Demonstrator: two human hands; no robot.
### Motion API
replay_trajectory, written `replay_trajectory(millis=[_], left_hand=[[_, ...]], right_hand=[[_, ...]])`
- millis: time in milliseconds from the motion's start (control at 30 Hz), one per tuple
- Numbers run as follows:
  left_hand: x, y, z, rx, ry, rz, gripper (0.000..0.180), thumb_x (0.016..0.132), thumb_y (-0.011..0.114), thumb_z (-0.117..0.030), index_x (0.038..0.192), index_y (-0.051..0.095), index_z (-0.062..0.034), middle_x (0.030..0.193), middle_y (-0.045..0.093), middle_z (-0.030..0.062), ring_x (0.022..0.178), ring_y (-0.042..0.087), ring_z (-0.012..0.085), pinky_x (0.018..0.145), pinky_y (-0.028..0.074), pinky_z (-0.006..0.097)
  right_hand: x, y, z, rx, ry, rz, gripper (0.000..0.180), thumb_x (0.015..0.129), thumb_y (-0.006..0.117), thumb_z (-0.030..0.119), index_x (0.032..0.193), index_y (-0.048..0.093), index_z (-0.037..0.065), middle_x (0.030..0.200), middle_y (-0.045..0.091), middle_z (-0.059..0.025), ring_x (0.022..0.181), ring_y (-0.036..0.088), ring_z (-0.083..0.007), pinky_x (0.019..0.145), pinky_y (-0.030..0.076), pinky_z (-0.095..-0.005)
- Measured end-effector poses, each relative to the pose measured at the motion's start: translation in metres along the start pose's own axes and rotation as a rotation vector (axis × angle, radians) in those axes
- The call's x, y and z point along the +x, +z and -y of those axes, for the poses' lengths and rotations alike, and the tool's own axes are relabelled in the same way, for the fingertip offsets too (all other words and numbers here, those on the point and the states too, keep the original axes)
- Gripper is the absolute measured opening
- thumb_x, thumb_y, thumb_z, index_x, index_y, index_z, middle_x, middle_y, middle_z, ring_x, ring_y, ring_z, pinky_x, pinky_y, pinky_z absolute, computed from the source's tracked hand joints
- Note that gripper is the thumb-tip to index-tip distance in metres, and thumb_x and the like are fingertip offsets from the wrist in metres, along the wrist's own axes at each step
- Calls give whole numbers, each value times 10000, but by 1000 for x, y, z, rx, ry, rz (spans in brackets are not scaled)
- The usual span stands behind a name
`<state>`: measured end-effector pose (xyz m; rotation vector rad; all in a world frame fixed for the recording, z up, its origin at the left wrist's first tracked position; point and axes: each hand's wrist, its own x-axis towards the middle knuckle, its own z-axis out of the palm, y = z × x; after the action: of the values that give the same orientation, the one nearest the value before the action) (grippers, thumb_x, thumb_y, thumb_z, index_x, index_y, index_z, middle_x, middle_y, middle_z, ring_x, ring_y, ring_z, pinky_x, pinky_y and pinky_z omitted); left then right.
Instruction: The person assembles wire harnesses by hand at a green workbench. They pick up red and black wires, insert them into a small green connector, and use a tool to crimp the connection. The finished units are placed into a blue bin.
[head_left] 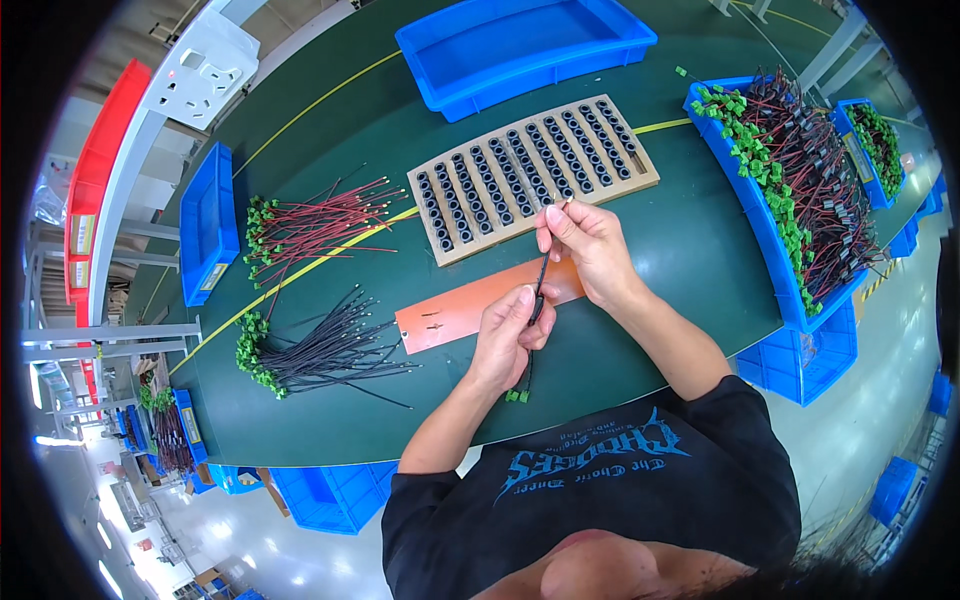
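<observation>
My left hand (512,335) is closed around a black wire (543,266), with a small black sleeve-like part (537,308) on the wire between the fingers. Higher up, my right hand (590,245) pinches the wire's upper end between thumb and forefinger. Below my left hand dangles the wire's other end, with a green connector (517,396). Under my hands lies an orange strip (460,310) with dark marks. Just beyond stands a wooden tray (640,183) holding rows of black ring-shaped parts (497,165).
Bundles of red wires (320,222) and black wires (325,345) with green connectors lie on the green table at left. A blue bin (812,325) full of wired parts stands right. Another blue tray (530,85) sits at the back; a narrow blue bin (208,230) stands far left.
</observation>
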<state>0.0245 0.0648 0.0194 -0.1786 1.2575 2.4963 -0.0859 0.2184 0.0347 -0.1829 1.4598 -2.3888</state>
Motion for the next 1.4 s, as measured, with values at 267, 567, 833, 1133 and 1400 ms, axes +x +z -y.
replay_trajectory(millis=[267,567,833,1133,1400], left_hand=[[-3,11,8,215,84,3,428,1128,436,-357,1343,569,-12,862,595,58,601,330,68,540,277,230],[-2,-8,11,152,-59,79,431,1130,433,-355,1337,578,-4,897,611,86,648,374,77,585,325,240],[4,-10,13,4,22,125,399,1083,562,-331,1314,591,-7,973,677,137,706,457,93,648,390,247],[0,-7,11,114,-62,113,276,1025,633,-111,1282,590,-23,1040,694,169,699,533,115,679,462,253],[0,-4,11,224,57,101,244,1028,638,-108,1251,588,-20,995,682,121,693,483,78,638,420,239]], right_hand=[[-4,0,3,-89,-100,10,234,1063,600,193,990,717,4,789,661,-4,707,526,-68,663,437,-227],[-6,-1,3,-230,-51,64,271,1058,611,233,1040,744,-2,791,682,5,705,510,-51,655,441,-224],[2,-8,12,-158,-17,137,296,1054,626,253,1136,724,-15,828,695,-26,733,534,-57,671,447,-218],[-5,3,16,-217,100,137,257,1039,652,200,1104,727,-36,822,695,-37,703,538,-50,657,447,-216],[-3,-4,6,-13,42,69,241,1034,650,175,1077,722,-51,852,695,-46,643,546,-48,591,442,-201]])
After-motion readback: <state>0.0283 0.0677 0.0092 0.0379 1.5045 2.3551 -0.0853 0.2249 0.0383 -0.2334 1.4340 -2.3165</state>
